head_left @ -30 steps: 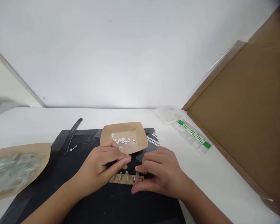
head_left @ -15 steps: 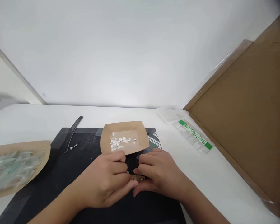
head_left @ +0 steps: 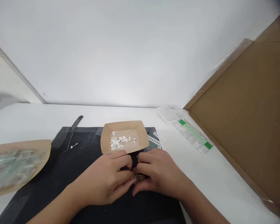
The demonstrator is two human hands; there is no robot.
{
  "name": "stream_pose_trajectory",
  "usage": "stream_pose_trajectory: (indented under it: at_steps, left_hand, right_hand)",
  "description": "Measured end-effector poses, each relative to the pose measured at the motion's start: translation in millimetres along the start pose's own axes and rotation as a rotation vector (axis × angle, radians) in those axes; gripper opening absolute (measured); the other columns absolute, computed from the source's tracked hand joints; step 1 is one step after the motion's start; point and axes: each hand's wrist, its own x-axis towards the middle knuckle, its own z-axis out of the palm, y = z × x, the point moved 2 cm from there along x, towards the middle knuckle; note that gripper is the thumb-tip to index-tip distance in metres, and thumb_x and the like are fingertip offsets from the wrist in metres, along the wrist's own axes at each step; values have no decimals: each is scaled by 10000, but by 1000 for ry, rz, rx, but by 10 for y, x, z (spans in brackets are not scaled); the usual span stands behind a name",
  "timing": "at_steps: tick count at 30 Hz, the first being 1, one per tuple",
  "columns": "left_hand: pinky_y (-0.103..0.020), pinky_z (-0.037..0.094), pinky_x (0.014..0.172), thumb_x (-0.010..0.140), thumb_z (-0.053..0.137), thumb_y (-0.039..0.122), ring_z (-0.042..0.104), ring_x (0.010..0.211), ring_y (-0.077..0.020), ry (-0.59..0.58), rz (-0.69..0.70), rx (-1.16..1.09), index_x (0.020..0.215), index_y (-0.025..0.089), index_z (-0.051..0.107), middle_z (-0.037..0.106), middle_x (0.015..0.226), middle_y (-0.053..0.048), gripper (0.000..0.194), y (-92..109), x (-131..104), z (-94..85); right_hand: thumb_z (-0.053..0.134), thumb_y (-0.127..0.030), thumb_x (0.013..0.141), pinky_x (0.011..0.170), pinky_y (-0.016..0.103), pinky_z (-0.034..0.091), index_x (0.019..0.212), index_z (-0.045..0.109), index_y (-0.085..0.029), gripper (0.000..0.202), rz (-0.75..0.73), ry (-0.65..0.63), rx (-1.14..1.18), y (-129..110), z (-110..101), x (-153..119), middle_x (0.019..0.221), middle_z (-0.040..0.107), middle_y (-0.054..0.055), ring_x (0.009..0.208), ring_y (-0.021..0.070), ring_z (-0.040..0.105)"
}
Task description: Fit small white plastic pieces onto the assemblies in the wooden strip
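Between my two hands, low over the black mat (head_left: 84, 174), is a small brown card (head_left: 141, 177) with tiny shiny metal bits on it. My right hand (head_left: 160, 174) is closed, pinching the card's right side between thumb and fingers. My left hand (head_left: 109, 179) is closed too, its thumb and fingertips pressed together at the card's left end. Much of the card is hidden by fingers. Just beyond both hands stands a shallow brown paper tray (head_left: 105, 133), holding a clear sheet and many small white pieces (head_left: 118, 143).
At left, another brown tray (head_left: 46, 149) holds clear plastic packets (head_left: 14, 168). A dark curved strip (head_left: 73, 130) and a small metal piece (head_left: 74, 145) lie nearby. To the right are white oval stickers (head_left: 154, 141), a clear container (head_left: 169, 114), a green-labelled bag (head_left: 196, 133) and upright cardboard (head_left: 242, 109).
My left hand has shifted slightly right and up, its fingertips curling closer over the card's left end. My right hand stays nearly in place.
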Motion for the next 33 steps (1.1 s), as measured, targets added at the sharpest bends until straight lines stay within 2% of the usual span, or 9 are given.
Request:
stream_pose_trajectory:
  at_steps: [5, 9, 18, 24, 28, 33]
  left_hand:
    - [-334, 480, 715, 1021, 623, 238, 571, 810, -188, -8, -8, -13, 903, 192, 723, 632, 911, -44, 161, -5, 4, 19]
    - [-322, 475, 691, 1024, 624, 266, 580, 801, -182, -33, -51, 3, 900, 202, 730, 636, 953, -46, 175, -32, -14, 30]
    - [-307, 481, 683, 1004, 645, 255, 602, 794, -173, -33, -73, -9, 923, 200, 725, 643, 975, -41, 126, -10, -4, 20]
    - [-310, 510, 711, 991, 679, 267, 638, 830, -180, 0, -55, -55, 962, 198, 730, 679, 990, -48, 91, 17, 7, 13]
    - [-323, 535, 752, 978, 715, 312, 671, 875, -185, -1, -48, -69, 1021, 238, 765, 696, 1025, -37, 99, 27, -13, 28]
    - [-319, 520, 710, 990, 717, 348, 673, 838, -177, 22, -48, -64, 1002, 257, 796, 722, 1008, -24, 121, 6, -20, 81]
  right_hand:
    - [750, -762, 813, 591, 309, 266, 820, 696, -227, 538, 52, -24, 61, 6, -4, 3, 750, 656, -47, 617, 125, 529]
    - [807, -792, 720, 593, 296, 278, 829, 687, -217, 598, 91, -46, 115, 28, 7, 5, 731, 660, -48, 620, 124, 559]
    - [811, -888, 543, 554, 267, 240, 795, 626, -204, 752, 106, -32, 147, 66, 59, 15, 682, 612, -63, 571, 107, 502]
    - [826, -851, 574, 546, 257, 249, 747, 611, -196, 711, 126, -5, 192, 85, 70, -1, 665, 601, -70, 560, 98, 495]
    - [820, -832, 612, 548, 249, 247, 764, 642, -192, 682, 144, 18, 203, 92, 41, -3, 666, 615, -62, 552, 96, 487]
    - [804, -820, 657, 545, 237, 251, 807, 668, -198, 654, 157, 45, 244, 96, -16, -1, 666, 612, -70, 546, 91, 483]
